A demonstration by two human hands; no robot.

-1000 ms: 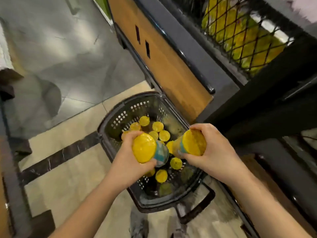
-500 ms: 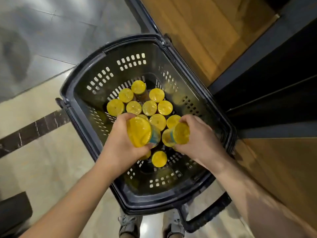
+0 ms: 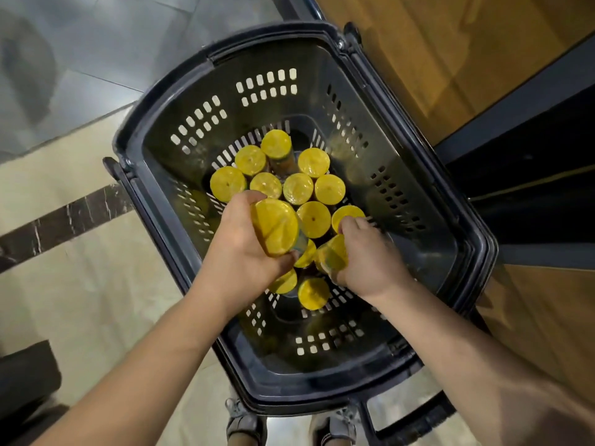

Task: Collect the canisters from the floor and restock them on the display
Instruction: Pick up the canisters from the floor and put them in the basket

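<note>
In the basket on the floor canisters stand clustered, with what seems a cabinet just right of it.

Head view, steeply down, close over basket

We're standing in a shop. A black plastic shopping basket sits on the polished tiled floor, holding many identical yellow-lidded canisters, right beside a wood-panelled display unit with dark trim.
</note>
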